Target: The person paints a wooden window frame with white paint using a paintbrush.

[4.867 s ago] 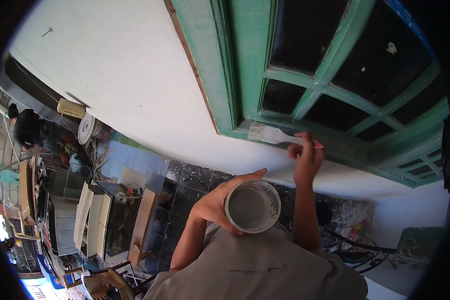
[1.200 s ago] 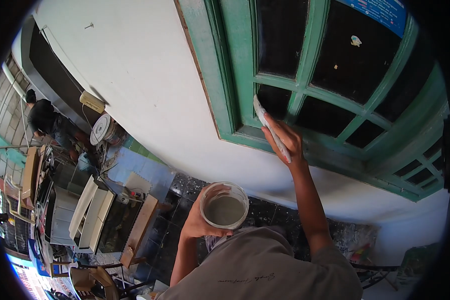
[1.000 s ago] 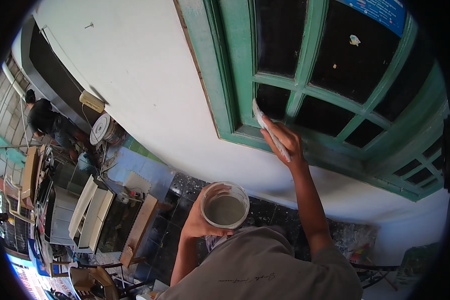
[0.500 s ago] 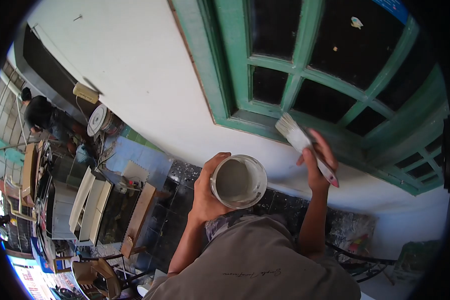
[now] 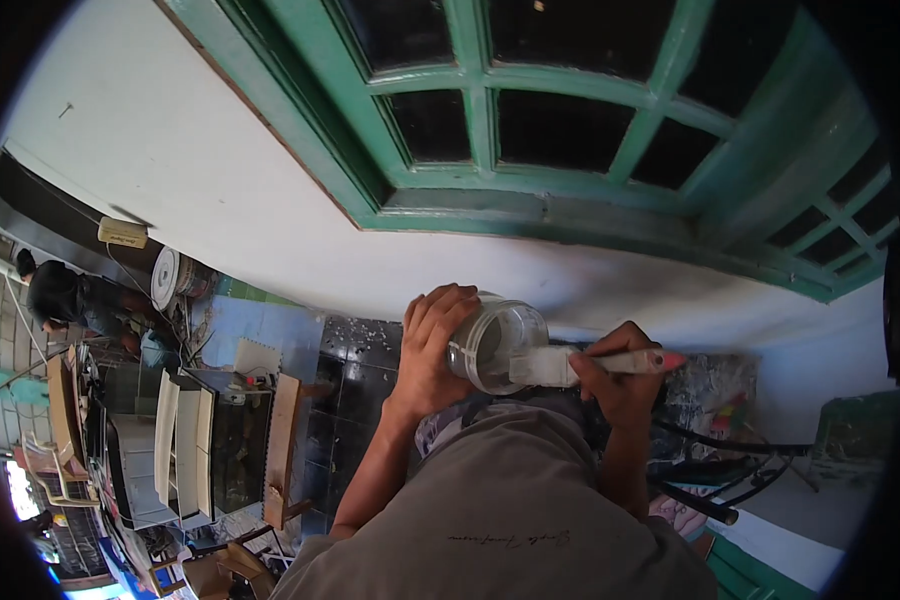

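My left hand is wrapped round a clear, round paint jar, tipped on its side with its mouth facing right. Greyish residue coats the inside of the jar. My right hand grips a wide paintbrush by its pale handle, which ends in a pinkish-red tip. The brush's whitish bristle end is at the jar's mouth, its tip overlapping the opening. Both hands are in front of my brown shirt, below the green window frame.
The white wall runs beneath the window. A person in dark clothes bends over at the far left, near a round bucket. A wooden plank and pale panels stand at left. Black metal bars lie behind my right arm.
The paintbrush has come down from the window frame to the jar's mouth. The jar has tilted from facing up to facing right. My view has shifted, so the window sits further left.
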Available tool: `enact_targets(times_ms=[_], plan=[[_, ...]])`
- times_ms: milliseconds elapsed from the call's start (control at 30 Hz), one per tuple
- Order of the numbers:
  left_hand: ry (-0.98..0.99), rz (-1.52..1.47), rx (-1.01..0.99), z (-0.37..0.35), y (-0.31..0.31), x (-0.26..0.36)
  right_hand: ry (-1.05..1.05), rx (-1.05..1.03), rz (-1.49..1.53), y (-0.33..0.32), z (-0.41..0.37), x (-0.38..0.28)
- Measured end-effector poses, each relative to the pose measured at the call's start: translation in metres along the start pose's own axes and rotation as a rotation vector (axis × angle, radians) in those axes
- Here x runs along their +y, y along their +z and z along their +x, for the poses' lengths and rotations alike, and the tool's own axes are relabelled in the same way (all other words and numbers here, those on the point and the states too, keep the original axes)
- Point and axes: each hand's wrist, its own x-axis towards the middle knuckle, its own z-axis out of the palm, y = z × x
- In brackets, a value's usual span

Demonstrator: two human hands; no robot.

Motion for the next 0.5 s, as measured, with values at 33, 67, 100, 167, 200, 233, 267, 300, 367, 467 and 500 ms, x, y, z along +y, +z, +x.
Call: enact_targets(times_ms=[33,67,100,167,200,233,267,300,367,467,500], plan=[[0.027,0.023,-0.008,0.001,0.002,0.004,0.006,0.042,-0.016,-0.001,-0.004,0.001],[0.031,0.027,-0.014,0.001,0.006,0.008,-0.025,0.038,-0.044,-0.003,-0.006,-0.001],[0.038,0.031,-0.018,0.002,0.01,0.012,-0.057,0.035,-0.072,-0.006,-0.007,-0.004],[0.055,0.043,-0.032,0.002,0.016,0.018,-0.077,0.011,-0.083,-0.015,-0.007,-0.006],[0.059,0.045,-0.042,0.003,0.019,0.021,-0.063,-0.012,-0.065,-0.021,-0.007,-0.006],[0.063,0.047,-0.051,0.003,0.021,0.025,-0.049,-0.036,-0.046,-0.026,-0.007,-0.007],[0.066,0.049,-0.058,0.003,0.024,0.028,-0.054,-0.034,-0.074,-0.03,-0.007,-0.009],[0.067,0.036,-0.056,0.003,0.028,0.029,-0.059,-0.034,-0.102,-0.035,-0.008,-0.014],[0.065,0.011,-0.047,0.002,0.037,0.031,-0.037,0.009,-0.057,-0.043,-0.014,-0.023],[0.052,0.012,-0.058,-0.001,0.046,0.038,-0.007,0.077,0.034,-0.049,-0.023,-0.028],[0.053,0.007,-0.057,-0.002,0.048,0.042,-0.028,0.055,-0.024,-0.05,-0.022,-0.025]])
